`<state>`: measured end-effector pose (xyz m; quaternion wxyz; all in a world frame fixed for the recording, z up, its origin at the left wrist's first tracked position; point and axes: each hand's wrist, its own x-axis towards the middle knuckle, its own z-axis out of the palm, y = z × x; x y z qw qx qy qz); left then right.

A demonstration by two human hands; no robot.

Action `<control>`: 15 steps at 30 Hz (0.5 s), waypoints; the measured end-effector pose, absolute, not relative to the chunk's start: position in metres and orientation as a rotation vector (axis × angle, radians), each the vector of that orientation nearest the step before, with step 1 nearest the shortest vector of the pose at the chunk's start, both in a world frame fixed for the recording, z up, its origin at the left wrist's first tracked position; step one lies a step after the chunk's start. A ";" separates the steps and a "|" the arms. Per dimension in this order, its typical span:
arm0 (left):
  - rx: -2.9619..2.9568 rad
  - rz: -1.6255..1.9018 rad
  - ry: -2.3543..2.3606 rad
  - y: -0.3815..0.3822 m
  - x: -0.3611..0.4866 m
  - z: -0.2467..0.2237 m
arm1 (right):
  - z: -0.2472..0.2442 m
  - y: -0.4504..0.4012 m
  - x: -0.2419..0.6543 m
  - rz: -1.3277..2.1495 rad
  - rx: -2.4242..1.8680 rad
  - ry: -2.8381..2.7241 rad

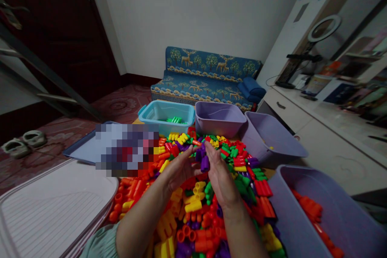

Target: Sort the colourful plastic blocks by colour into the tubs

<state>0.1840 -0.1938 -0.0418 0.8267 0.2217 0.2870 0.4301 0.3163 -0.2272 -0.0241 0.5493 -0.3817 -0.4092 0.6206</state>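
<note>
Purple block [204, 164], likely light, stiff, slick, was held between left hand [180, 169] and right hand [216, 169]; its sides seemed best to grip.

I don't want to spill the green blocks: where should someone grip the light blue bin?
Probably by the handle at the left end of the light blue bin, coming from the left. It juts out past the rim, so fingers could hook under; the right end sits close beside a purple bin, leaving little finger room.
</note>
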 end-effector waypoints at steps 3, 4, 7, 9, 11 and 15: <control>0.383 0.894 0.626 -0.196 0.184 -0.037 | -0.025 -0.227 0.315 1.487 -0.859 -0.974; 0.365 0.889 0.635 -0.196 0.184 -0.036 | -0.026 -0.226 0.315 1.498 -0.848 -0.972; 0.345 0.902 0.665 -0.197 0.186 -0.034 | -0.025 -0.225 0.315 1.517 -0.844 -0.978; 0.344 0.931 0.689 -0.197 0.188 -0.034 | -0.025 -0.223 0.316 1.498 -0.831 -1.005; 0.346 0.966 0.723 -0.196 0.189 -0.035 | -0.025 -0.222 0.317 1.452 -0.818 -1.029; 0.366 0.997 0.802 -0.193 0.186 -0.037 | -0.029 -0.215 0.327 1.298 -0.979 -1.125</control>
